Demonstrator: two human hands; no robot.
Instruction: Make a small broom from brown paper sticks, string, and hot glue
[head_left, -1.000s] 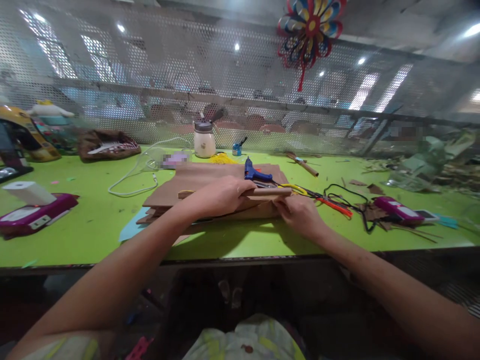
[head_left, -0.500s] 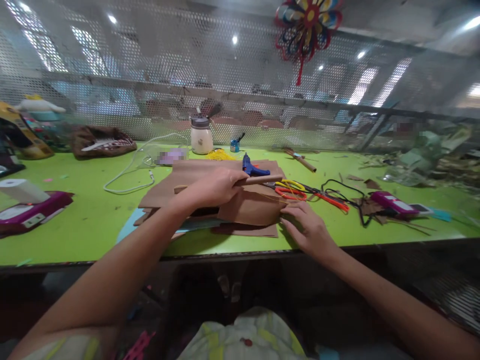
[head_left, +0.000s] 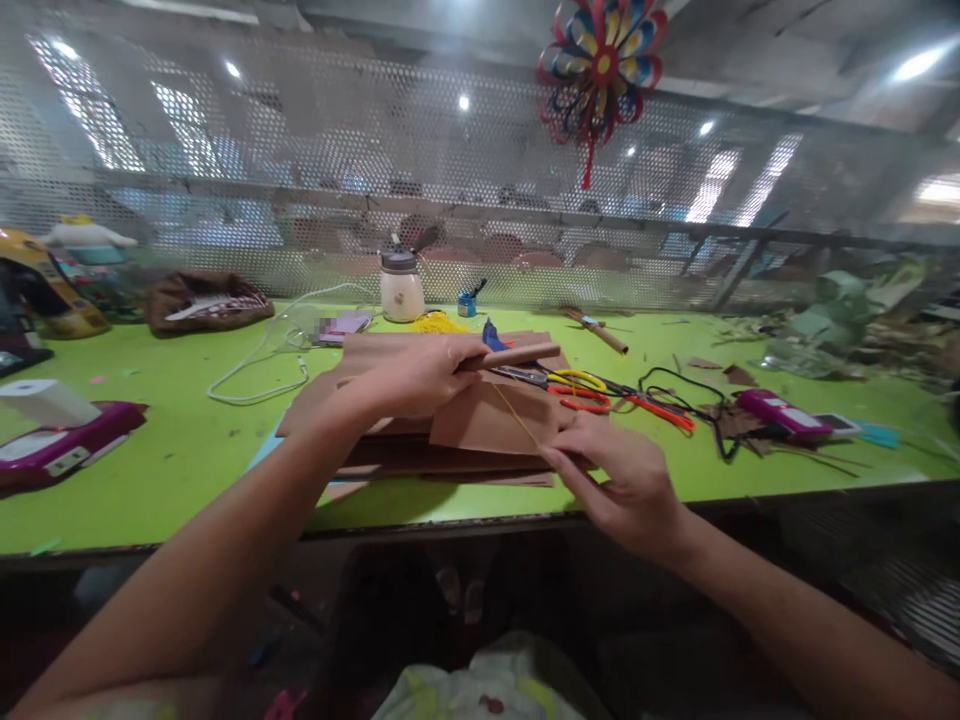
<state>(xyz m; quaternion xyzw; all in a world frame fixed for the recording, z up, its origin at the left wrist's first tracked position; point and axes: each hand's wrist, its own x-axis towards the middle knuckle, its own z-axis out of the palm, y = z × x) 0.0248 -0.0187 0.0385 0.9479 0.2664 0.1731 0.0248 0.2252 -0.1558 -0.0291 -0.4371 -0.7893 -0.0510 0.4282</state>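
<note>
My left hand [head_left: 439, 375] is closed around a brown paper roll [head_left: 525, 355], whose end sticks out to the right. A thin yellow string [head_left: 516, 410] runs slantwise from near the roll down to my right hand [head_left: 619, 475]. The thumb and forefinger of that hand pinch the string. Beneath both hands lies a stack of brown paper sheets [head_left: 480, 432]. Just past the roll is a blue glue gun [head_left: 493, 335], partly hidden. Scissors with red and yellow handles [head_left: 581, 400] lie right of the stack.
A purple power strip [head_left: 784, 415] with black cable sits at right, another power strip [head_left: 97, 440] at left. Along the back stand a white bottle [head_left: 402, 290], yellow string [head_left: 439, 323] and a small blue jar [head_left: 467, 303]. A perforated metal screen [head_left: 330, 215] rises behind the table.
My right hand has closed from spread fingers into a pinch on the yellow string, which is now drawn taut. The left hand still grips the roll.
</note>
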